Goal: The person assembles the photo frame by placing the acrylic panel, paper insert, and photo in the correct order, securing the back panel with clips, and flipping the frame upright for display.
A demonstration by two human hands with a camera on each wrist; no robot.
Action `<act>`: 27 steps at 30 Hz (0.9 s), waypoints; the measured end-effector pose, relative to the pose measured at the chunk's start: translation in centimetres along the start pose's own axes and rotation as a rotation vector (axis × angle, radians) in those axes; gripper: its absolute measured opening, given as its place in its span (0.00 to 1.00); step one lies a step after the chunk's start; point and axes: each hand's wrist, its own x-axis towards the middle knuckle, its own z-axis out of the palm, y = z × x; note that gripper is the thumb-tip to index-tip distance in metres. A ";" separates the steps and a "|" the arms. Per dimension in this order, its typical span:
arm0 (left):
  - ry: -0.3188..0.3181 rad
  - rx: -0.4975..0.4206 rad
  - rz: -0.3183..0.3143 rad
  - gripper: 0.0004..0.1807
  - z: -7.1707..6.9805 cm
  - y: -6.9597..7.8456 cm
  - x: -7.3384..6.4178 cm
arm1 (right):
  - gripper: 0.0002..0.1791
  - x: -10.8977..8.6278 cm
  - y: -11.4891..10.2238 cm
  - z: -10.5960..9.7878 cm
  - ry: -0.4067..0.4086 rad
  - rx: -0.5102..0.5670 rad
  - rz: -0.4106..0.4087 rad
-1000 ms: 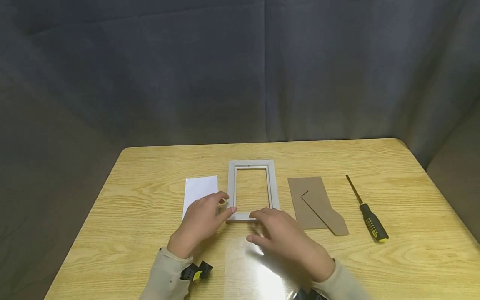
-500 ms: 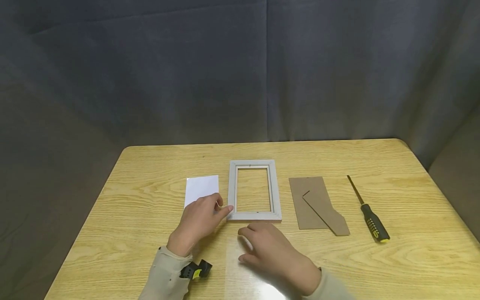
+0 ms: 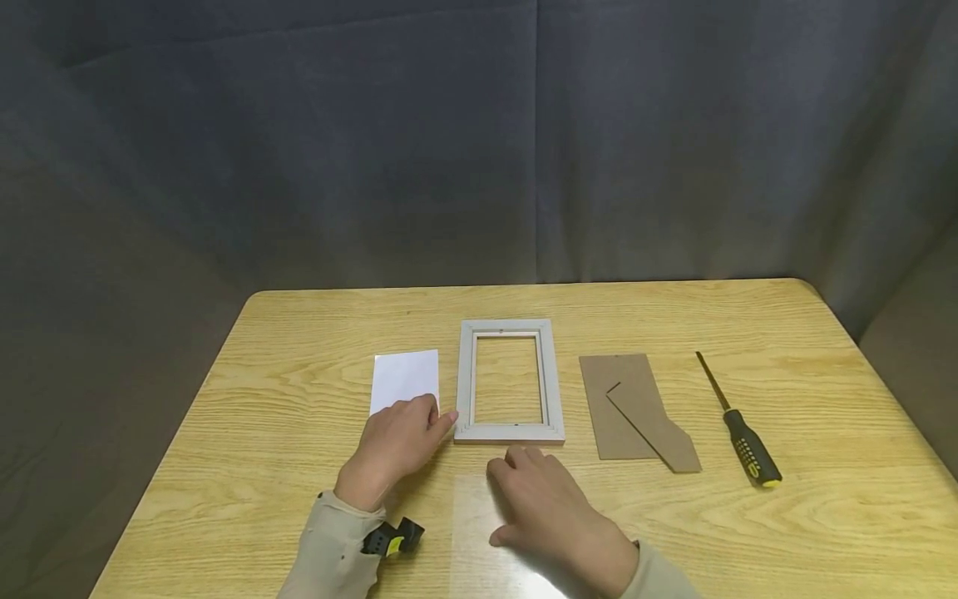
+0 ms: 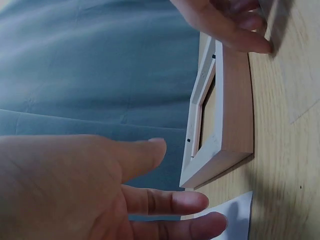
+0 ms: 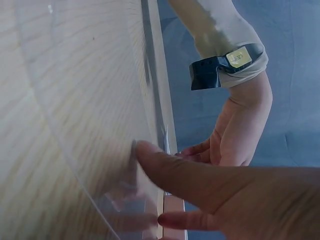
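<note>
A pale grey picture frame (image 3: 557, 391) lies at the middle of the table in the head view. My left hand (image 3: 397, 445) hovers at its lower left corner, thumb tip right at the edge, fingers over a white sheet of paper (image 3: 404, 374). In the left wrist view that hand's fingers (image 4: 175, 201) are loosely extended, with nothing between them. My right hand (image 3: 550, 516) is below the frame, over a clear flat sheet (image 3: 470, 532). Its thumb (image 5: 165, 162) and fingers are spread, close over the sheet in the right wrist view.
Right of the frame lies a brown backing board (image 3: 617, 424) with an angled stand piece. Farther right is a screwdriver (image 3: 748, 449) with a black and yellow handle. The wooden table (image 3: 247, 466) reaches back to a dark curtain (image 3: 374, 166).
My right hand has left the frame's lower edge and come back toward me, over the clear sheet. My left hand has shifted slightly off the frame's corner.
</note>
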 end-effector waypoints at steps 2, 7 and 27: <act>-0.003 0.000 0.005 0.21 0.1 0.0 0.0 | 0.35 0.0 0.0 0.1 -0.006 -0.005 0.016; -0.012 0.008 0.009 0.19 0.4 -0.1 0.1 | 0.39 0.0 0.1 0.3 0.007 -0.023 0.034; -0.031 0.020 -0.024 0.18 0.5 -0.3 0.4 | 0.43 0.4 0.3 0.4 -0.059 0.110 0.125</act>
